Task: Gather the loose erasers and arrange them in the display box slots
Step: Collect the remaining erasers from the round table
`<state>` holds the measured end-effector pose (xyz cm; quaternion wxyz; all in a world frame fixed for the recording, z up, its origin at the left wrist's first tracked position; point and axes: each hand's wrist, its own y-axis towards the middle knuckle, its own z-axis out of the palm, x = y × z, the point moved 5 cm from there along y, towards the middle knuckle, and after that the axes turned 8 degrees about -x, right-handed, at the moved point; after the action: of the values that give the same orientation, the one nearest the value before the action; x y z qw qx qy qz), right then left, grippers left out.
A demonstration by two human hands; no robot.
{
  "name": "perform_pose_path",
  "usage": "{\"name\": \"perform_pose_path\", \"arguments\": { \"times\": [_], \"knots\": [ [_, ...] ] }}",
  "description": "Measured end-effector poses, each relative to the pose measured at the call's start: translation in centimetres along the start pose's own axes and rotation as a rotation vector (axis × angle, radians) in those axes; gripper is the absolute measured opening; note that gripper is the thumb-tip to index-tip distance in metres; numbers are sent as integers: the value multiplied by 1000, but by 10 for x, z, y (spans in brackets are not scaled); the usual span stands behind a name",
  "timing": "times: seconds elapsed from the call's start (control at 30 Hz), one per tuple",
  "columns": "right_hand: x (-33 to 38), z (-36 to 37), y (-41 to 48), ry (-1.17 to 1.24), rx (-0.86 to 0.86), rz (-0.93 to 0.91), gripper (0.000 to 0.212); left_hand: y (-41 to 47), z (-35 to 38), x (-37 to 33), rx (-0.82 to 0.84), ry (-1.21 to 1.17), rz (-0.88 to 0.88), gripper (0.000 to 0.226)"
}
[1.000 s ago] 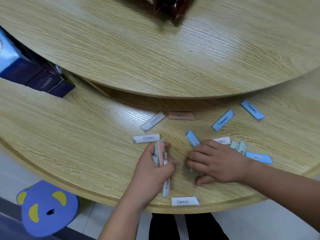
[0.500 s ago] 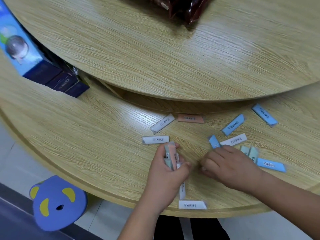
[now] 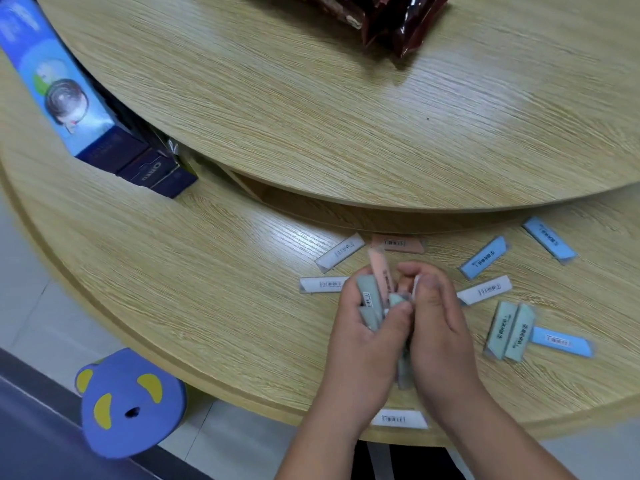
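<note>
near the table edge [image 3: 242, 388], left hand [image 3: 360, 344] and right hand [image 3: 441, 329] clutch erasers [image 3: 370, 296].

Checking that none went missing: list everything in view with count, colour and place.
table: one, light wood, two round tiers
white erasers: four, white, loose on the lower tier
blue erasers: three, light blue, loose at right
green erasers: two, pale green, side by side at right
peach eraser: one, peach, by the upper tier's edge
held erasers: count unclear, green and peach, bunched at centre
boxes: at least two, blue, far left
snack bags: count unclear, dark red, upper tier
stool: one, blue and yellow, floor at left
left hand: one, grips the held erasers
right hand: one, curled on the same bunch
</note>
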<state>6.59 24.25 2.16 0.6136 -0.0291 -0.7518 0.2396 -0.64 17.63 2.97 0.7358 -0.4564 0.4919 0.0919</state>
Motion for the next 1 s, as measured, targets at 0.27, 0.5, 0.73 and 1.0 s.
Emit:
{"name": "perform_pose_path", "arguments": {
  "times": [0.27, 0.5, 0.73, 1.0],
  "knots": [
    [-6, 15, -5, 98, 87, 128, 54, -4, 8, -3, -32, -66, -7, 24],
    [-11, 12, -9, 175, 83, 179, 69, -5, 9, 2, -53, -90, -107, 26],
    [-13, 11, -14, 110, 96, 162, 79, -7, 7, 1, -6, -96, -185, 27],
    [-17, 7, -17, 116, -70, 163, 73, -10, 0, 8, -66, -132, -184, 23]
  ]
}}
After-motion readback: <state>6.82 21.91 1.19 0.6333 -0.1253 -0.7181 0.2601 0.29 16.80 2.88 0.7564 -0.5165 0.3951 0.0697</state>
